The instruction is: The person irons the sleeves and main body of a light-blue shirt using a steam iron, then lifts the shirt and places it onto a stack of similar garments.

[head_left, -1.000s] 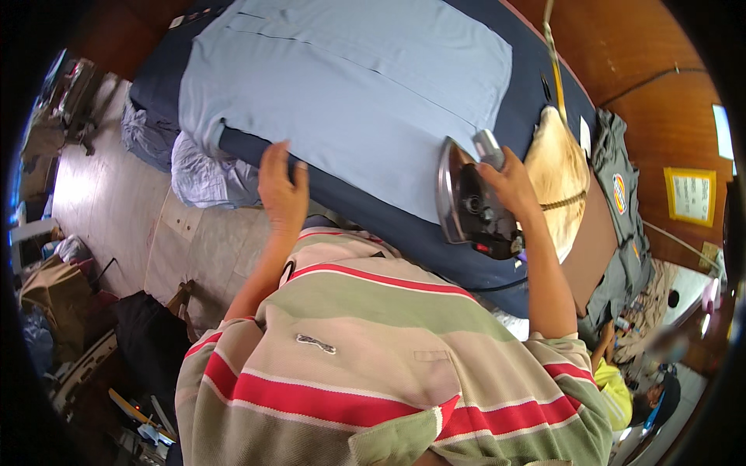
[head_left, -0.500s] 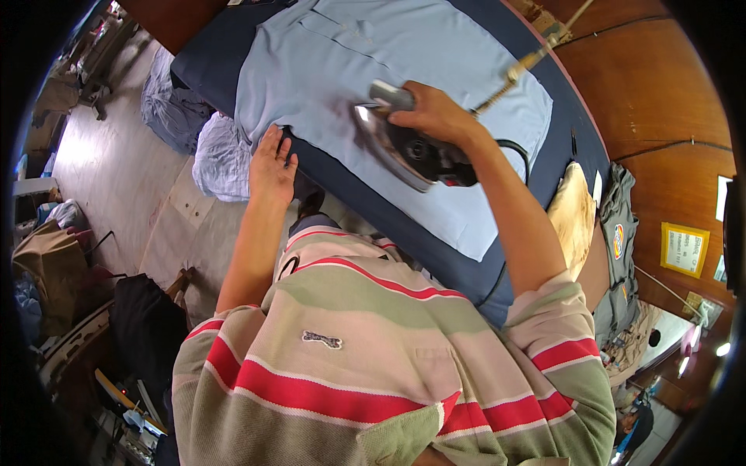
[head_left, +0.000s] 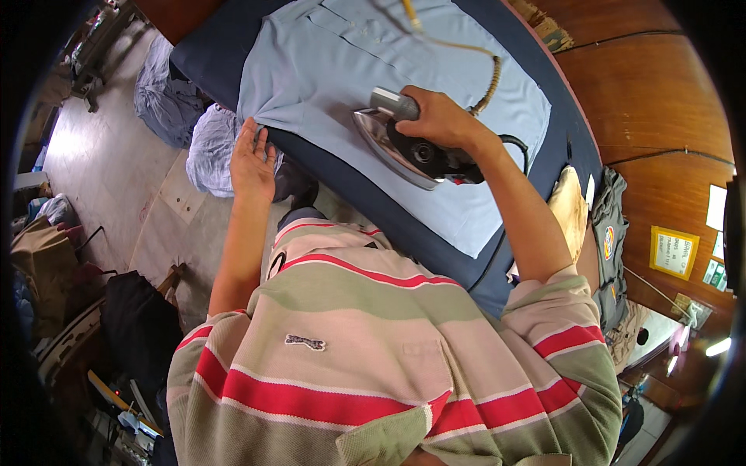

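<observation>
A light blue shirt [head_left: 311,85] lies spread on the dark blue padded table [head_left: 311,159], its placket toward the far side. My right hand [head_left: 439,116] is closed round the grey handle of a clothes iron [head_left: 423,151], whose shiny soleplate rests on the shirt. My left hand [head_left: 252,163] is at the shirt's near left edge, its fingertips pinching the cloth. Creases fan out from that grip; the thumb is not clearly visible.
The iron's cord [head_left: 495,78] loops over the shirt. Crumpled pale cloth [head_left: 210,151] and a greyish bundle [head_left: 165,97] hang or lie left of the table. A scorched tan pad [head_left: 569,206] and grey garments [head_left: 611,233] are at the right, by a wooden wall [head_left: 637,93].
My left hand has shifted slightly left with the shirt's edge, and creases now gather there. The iron stays almost in place; its cord has swung into a loop farther over the shirt.
</observation>
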{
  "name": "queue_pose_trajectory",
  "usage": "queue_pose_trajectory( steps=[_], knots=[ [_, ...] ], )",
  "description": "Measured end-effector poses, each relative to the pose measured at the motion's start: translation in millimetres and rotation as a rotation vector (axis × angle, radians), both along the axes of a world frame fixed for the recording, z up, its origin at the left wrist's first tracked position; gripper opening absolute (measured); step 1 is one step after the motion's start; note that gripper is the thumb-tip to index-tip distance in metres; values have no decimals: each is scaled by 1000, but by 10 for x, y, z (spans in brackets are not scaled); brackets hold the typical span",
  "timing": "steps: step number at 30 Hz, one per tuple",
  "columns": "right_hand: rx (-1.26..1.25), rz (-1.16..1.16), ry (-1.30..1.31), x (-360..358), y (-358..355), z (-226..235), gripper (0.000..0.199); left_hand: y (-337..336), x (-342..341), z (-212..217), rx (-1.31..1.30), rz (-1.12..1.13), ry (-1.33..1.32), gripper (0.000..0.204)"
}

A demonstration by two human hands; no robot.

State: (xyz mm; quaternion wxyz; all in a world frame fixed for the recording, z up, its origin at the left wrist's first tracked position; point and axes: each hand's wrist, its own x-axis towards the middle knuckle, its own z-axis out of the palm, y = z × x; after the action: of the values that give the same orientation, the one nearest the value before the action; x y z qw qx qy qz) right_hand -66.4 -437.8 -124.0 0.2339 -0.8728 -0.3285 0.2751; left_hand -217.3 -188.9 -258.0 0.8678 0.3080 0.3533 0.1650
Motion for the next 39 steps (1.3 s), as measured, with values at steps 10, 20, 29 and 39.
queue_pose_trajectory(
  steps=[10, 20, 29, 39],
  knots=[
    [-149, 61, 98, -730, -279, 246, 47, 228, 32, -247, 1069, 203, 285, 50],
    [8, -338, -97, 30, 411, -22, 53, 919, 1120, -55, 1882, -221, 679, 18],
    [10, -266, -95, 610, 1291, -125, 51, 909, 1190, 149, 1902, -236, 523, 24],
    [9, -925, 33, -138, -751, 510, 56, 426, 2400, 289, 2034, -559, -293, 23]
  ],
)
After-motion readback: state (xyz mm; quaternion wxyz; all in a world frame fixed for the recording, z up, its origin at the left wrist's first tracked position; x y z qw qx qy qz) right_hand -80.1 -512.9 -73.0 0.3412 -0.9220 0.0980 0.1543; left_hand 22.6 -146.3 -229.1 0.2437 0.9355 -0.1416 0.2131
